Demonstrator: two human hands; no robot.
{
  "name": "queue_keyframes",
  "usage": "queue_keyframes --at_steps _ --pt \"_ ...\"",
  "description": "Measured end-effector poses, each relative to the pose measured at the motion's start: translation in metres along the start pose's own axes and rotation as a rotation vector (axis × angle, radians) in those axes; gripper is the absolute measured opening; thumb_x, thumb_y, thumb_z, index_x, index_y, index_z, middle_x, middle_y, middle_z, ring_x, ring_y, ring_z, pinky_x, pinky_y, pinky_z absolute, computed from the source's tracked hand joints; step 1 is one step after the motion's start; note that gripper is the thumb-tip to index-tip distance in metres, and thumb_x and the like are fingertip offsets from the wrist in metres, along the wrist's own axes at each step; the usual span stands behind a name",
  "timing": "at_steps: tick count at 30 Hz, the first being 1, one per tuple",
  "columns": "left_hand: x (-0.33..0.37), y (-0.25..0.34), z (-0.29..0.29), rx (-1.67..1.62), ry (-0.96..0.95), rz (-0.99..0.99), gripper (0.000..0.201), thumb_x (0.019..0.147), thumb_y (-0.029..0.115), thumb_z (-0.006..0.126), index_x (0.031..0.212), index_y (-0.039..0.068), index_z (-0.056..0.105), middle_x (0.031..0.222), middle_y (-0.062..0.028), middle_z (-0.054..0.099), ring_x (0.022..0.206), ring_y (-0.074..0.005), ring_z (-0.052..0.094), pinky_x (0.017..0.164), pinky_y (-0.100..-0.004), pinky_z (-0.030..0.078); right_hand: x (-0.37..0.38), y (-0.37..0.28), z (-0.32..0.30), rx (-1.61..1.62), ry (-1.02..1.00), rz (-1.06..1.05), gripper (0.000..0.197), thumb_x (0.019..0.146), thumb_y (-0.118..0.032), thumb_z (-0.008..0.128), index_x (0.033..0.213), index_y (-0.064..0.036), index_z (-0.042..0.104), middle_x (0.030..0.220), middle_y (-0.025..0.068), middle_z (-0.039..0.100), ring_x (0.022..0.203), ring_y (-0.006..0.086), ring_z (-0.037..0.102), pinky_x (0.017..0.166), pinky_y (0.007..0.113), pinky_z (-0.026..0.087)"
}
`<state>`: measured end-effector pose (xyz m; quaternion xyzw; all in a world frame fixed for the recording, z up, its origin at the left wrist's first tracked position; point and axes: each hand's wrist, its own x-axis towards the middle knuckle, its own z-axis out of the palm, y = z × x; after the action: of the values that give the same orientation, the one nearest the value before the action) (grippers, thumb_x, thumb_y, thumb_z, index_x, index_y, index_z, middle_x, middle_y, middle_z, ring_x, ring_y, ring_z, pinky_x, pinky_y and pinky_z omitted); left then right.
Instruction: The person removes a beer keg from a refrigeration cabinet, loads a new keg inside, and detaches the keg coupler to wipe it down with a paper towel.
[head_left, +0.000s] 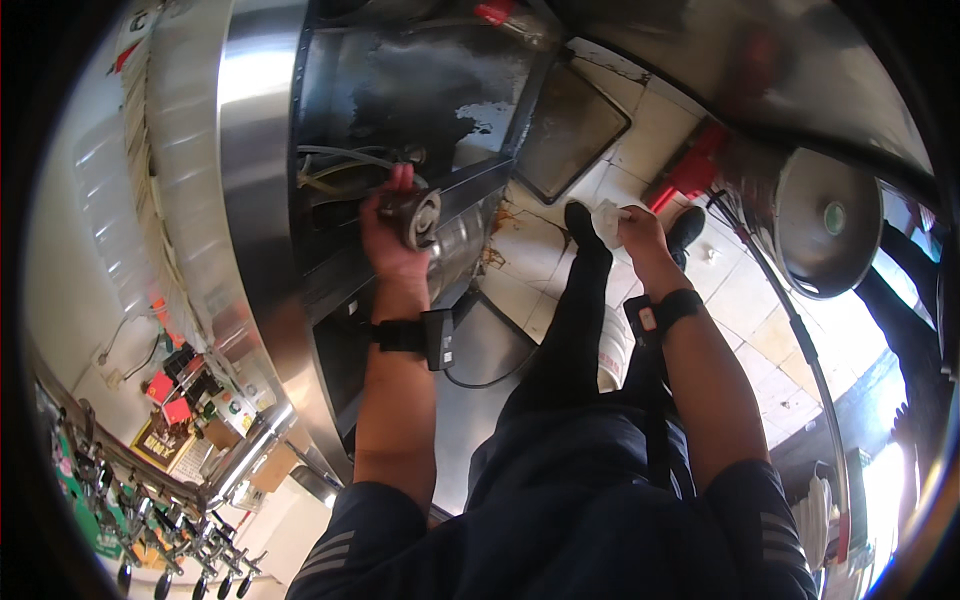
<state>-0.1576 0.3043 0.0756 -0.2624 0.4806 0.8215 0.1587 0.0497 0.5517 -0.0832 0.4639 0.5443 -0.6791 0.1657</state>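
My left hand (388, 238) is closed round a metal keg coupler (424, 220), its round ringed face turned toward the right. Clear and yellowish hoses (345, 160) run behind my fingers, inside an open steel cooler (420, 90). Just below the coupler shows part of a shiny metal keg (458, 250). Over the tiled floor, well apart from the cooler, my right hand (642, 236) pinches a crumpled white cloth or paper wipe (608, 222). The wipe's exact kind is too small to tell.
A large metal keg (832, 225) stands at the right beside a red-handled pole (795, 310). A dark-rimmed panel (572, 130) lies on the tiles. Several beer taps (185, 545) line the lower left. A white container (611, 360) is between my legs. Another person's dark-clothed legs (905, 290) appear far right.
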Motion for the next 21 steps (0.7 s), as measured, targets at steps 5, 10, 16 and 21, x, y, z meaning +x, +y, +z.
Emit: queue_keyframes --at_steps 5,10,16,21 --pt "0.002 0.005 0.003 0.035 0.027 0.028 0.031 0.089 0.027 0.048 0.101 0.003 0.063 0.116 -0.0107 0.063 0.119 -0.0249 0.051 0.098 -0.042 0.043 0.013 0.001 -0.04 -0.074 0.076 0.08 0.021 0.079 -0.011 0.053 0.092 -0.0043 0.068 0.071 0.0054 0.063 0.066 0.0151 0.06 0.06 0.029 0.046" --pt "0.004 0.0 0.007 0.042 -0.012 -0.006 0.034 0.088 0.026 0.05 0.105 0.001 0.064 0.115 -0.011 0.063 0.117 -0.0231 0.052 0.099 -0.0385 0.041 0.06 0.061 -0.091 -0.434 0.106 -0.476 0.023 0.081 -0.011 0.053 0.101 -0.0032 0.064 0.082 0.0117 0.064 0.072 0.0166 0.062 0.065 0.031 0.048" --pt "0.001 0.007 0.01 0.082 0.024 0.008 0.037 0.088 0.025 0.048 0.108 -0.001 0.063 0.118 -0.0119 0.062 0.121 -0.0231 0.05 0.103 -0.0376 0.036 -0.015 -0.043 -0.109 0.749 -0.017 0.129 0.031 0.093 -0.025 0.049 0.109 -0.0006 0.056 0.107 0.0117 0.061 0.098 0.0238 0.061 0.079 0.037 0.051" --pt "-0.001 0.01 0.017 0.066 -0.027 -0.02 0.033 0.089 0.024 0.048 0.105 -0.001 0.063 0.118 -0.0118 0.062 0.123 -0.0239 0.048 0.105 -0.0378 0.035 -0.045 -0.073 -0.133 0.592 -0.012 -0.045 0.029 0.086 -0.022 0.06 0.106 -0.0008 0.059 0.102 0.0099 0.061 0.092 0.0237 0.062 0.08 0.039 0.054"
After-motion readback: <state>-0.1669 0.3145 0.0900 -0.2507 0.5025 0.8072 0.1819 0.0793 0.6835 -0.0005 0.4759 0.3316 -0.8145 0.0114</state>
